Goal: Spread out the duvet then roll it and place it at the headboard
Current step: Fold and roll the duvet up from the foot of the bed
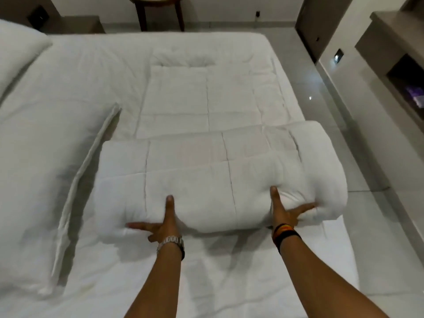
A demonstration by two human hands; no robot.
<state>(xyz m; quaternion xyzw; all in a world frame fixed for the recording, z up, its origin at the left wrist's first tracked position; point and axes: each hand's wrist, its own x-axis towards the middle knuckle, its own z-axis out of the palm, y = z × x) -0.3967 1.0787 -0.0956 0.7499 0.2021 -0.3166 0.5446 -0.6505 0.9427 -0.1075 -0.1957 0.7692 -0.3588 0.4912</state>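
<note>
A white quilted duvet point(206, 92) lies on the bed, folded into a long strip. Its near end is wound into a thick roll point(218, 180) across the middle of the view; the flat part stretches away from me toward the far edge. My left hand point(164, 223), with a metal watch on the wrist, presses against the near side of the roll at its left, fingers spread. My right hand point(285, 211), with dark bands on the wrist, pushes on the roll's right end, fingers splayed. Neither hand closes around the fabric.
A long white pillow point(52, 168) lies on the left of the bed point(229, 271), another pillow point(16, 49) at the far left corner. A dark wooden stool point(158, 12) stands beyond the bed. Shiny tiled floor point(332, 134) and a grey cabinet point(394, 65) are on the right.
</note>
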